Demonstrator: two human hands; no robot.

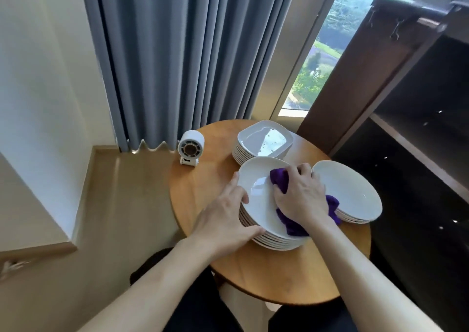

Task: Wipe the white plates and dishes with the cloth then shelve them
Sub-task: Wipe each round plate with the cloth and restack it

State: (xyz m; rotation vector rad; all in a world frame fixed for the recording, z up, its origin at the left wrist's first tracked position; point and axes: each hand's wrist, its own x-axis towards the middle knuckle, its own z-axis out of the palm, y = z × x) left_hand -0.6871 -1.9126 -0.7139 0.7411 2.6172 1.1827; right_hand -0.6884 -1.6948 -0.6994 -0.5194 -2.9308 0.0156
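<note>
step: wiping the top plate (256,192) of the near stack on the table (266,276) | our right hand (302,194) curls its fingers round the cloth (280,180) | our left hand (225,217), fingers spread, steadies the rim | next, we judge: lift it free, onto the shelf (418,154)

surface: round wooden table (266,268) | far left edge: small white fan (190,147), upright | far side: stack of square white plates (264,140) | centre: stack of round white plates (256,187) | right: lower stack of white plates (350,189), near table edge
</note>
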